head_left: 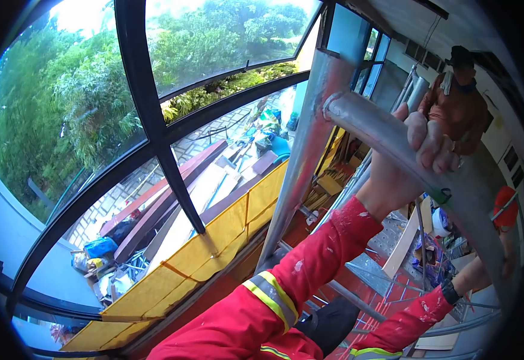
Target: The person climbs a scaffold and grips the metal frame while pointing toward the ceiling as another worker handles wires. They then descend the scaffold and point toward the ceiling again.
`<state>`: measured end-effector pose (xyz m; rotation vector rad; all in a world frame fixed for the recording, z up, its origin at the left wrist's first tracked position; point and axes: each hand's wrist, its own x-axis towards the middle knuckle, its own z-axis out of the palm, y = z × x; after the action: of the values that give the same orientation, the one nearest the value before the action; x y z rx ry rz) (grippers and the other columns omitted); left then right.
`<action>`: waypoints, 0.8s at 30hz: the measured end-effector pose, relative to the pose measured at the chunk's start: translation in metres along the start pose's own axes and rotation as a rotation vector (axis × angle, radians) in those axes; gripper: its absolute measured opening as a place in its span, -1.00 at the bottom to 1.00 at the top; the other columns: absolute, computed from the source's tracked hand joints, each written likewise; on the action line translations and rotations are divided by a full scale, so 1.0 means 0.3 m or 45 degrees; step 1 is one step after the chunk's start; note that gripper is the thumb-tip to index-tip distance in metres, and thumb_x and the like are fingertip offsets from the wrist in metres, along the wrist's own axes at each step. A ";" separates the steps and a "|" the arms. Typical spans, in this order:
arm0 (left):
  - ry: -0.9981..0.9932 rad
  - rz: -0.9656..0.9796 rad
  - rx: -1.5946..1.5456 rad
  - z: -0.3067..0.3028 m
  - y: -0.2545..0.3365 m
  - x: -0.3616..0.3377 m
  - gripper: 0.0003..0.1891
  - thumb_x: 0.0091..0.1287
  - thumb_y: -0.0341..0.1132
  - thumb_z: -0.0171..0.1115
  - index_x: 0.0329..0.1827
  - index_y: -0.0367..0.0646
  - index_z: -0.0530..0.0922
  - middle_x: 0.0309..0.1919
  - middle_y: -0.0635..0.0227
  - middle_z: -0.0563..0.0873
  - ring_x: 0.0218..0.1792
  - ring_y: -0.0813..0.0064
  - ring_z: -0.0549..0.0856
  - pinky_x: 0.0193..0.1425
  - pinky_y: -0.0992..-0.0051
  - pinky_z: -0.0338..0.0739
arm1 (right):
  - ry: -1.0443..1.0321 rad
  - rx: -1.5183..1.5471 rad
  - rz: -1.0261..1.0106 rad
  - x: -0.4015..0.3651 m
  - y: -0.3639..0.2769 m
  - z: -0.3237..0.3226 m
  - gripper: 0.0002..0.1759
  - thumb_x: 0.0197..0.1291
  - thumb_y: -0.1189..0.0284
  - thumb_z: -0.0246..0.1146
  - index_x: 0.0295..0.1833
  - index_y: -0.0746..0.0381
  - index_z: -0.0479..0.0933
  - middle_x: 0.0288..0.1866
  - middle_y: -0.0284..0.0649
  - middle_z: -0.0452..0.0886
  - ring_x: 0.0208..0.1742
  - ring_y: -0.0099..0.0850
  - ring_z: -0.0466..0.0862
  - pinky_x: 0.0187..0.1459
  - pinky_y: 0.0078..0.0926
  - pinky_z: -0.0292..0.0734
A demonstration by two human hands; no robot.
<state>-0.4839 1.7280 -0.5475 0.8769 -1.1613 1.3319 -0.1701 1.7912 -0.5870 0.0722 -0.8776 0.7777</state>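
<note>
A grey metal scaffold frame fills the right half of the head view, its top rail joined to an upright post. My left hand is closed around the top rail, fingers over it, palm against its near side. Lower right, my right hand, with a dark band at the wrist, is closed on the same frame where the rail bends in the lens edge; the rail partly hides its fingers. A small green tie clings to the rail between my hands. Both my sleeves are red with reflective stripes and white spots.
A co-worker in an orange top and dark cap stands beyond the rail. Black-framed windows line the left, one pane tilted out. Yellow sheeting runs below them. Outside lie planks and debris. Far below are boards, bags and rods.
</note>
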 end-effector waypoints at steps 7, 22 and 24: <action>-0.011 0.029 0.057 -0.026 -0.009 0.005 -0.38 0.56 -0.03 -0.53 -0.51 -0.15 0.42 -0.60 0.21 0.46 -0.44 0.19 0.55 -0.13 0.22 0.48 | -0.374 1.297 0.486 0.096 -0.024 -0.139 -0.69 0.34 0.17 0.06 -0.03 0.15 0.51 -0.06 -0.28 0.55 0.00 -0.36 0.54 0.08 -0.29 0.34; 0.001 0.002 0.181 -0.014 0.004 0.003 -0.36 0.57 -0.05 -0.59 -0.50 -0.08 0.47 -0.59 0.29 0.50 -0.43 0.28 0.57 -0.10 0.29 0.43 | -0.201 1.972 0.653 0.040 -0.045 -0.078 -0.57 0.36 0.11 0.08 0.15 0.16 0.54 0.13 -0.18 0.51 0.13 -0.28 0.54 0.14 -0.28 0.43; 0.009 -0.002 0.175 -0.011 0.007 0.005 -0.36 0.57 -0.06 -0.59 -0.50 -0.08 0.47 -0.58 0.28 0.50 -0.44 0.27 0.57 -0.09 0.29 0.44 | -0.233 1.987 0.557 0.046 -0.024 -0.082 -0.56 0.37 0.11 0.07 0.17 0.16 0.52 0.15 -0.18 0.50 0.14 -0.29 0.52 0.16 -0.27 0.43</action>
<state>-0.4857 1.7316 -0.5471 0.9705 -1.0729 1.4256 -0.1439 1.8029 -0.5914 1.3710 -0.2551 1.7363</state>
